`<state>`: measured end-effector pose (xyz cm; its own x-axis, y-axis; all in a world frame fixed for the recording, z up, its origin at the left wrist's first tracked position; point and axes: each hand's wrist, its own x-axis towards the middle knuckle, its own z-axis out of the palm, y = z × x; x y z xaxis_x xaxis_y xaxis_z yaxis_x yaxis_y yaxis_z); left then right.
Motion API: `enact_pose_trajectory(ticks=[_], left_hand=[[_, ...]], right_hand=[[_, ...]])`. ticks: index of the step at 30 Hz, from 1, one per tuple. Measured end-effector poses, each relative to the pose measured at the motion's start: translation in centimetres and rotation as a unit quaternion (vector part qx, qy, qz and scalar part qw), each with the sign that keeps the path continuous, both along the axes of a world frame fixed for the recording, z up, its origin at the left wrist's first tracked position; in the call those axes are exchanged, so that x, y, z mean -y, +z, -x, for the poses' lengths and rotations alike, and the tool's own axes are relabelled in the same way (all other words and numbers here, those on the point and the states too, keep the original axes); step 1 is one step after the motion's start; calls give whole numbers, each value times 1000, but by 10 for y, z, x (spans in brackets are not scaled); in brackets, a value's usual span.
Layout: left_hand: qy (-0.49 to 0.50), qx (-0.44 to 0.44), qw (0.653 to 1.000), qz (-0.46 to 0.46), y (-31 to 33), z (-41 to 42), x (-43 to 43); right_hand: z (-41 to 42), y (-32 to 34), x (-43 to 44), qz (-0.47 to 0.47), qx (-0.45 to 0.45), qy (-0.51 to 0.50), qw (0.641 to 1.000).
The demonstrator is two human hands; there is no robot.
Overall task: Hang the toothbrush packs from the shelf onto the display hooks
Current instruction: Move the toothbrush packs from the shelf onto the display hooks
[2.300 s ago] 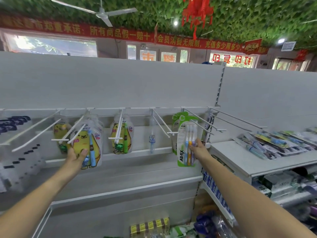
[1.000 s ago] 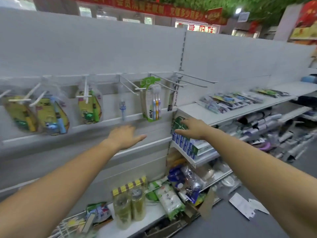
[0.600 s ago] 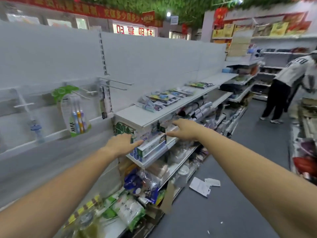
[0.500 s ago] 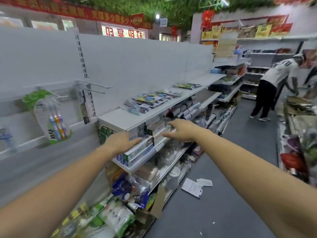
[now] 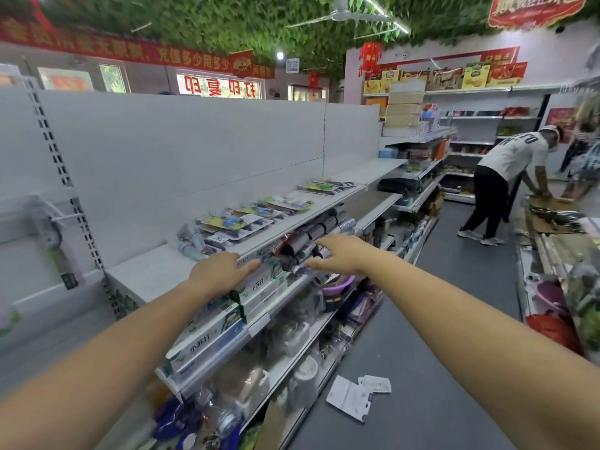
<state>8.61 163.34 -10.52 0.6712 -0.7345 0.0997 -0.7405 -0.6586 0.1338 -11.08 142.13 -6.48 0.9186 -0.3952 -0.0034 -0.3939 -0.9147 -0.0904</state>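
Two hands: both bare and holding nothing — the left hand [image 5: 224,271] lies palm down with straight fingers over the front edge of the white metal shelf [image 5: 152,274]. Its fingertips are above the green-and-white toothpaste cartons [image 5: 259,287] stacked one level below; whether it touches the edge I cannot tell. The right hand [image 5: 341,254] hovers with fingers spread, in front of the dark rolled goods [image 5: 311,233] under that shelf.
Toothbrush packs [image 5: 240,220]: flat blister cards in yellow, green and blue, laid overlapping in a row along the top of the white metal shelf, just beyond the left hand's fingertips. More of them lie farther along the same board.
Display hooks [image 5: 65,217]: white wire pegs on the back panel at far left, blurred and well apart from both hands. Something pale hangs there, too smeared to name.
Step in hand: the reach for a pack, by my reading — nothing gripped yet.
Next move calls for: a pinch on the nearest card's edge, lifted clear so the overlapping row does not slide. Then a turn left to the pegs, with the card's hang hole lined up on a peg tip.
Elsewhere: a person in a white shirt [image 5: 513,154] bends over a counter down the aisle; loose white cards [image 5: 349,397] lie on the grey floor.
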Motion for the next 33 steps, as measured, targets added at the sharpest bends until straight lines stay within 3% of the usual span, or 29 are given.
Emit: enact_pose_trajectory(ticks=[11, 14, 19, 25, 33], left_hand=[[102, -37, 992, 62, -1, -147, 57], [122, -7, 991, 59, 1, -181, 71], [160, 18, 987, 3, 3, -212, 91], [230, -4, 973, 18, -2, -245, 114], [315, 78, 945, 38, 9, -252, 169]], right_hand=[[-147, 4, 91, 14, -21, 61, 998], [-188, 6, 120, 5, -3, 71, 997], [-245, -4, 156, 22, -19, 106, 994], [-322, -17, 208, 11, -6, 158, 987], [-386, -14, 317, 3, 26, 201, 979]])
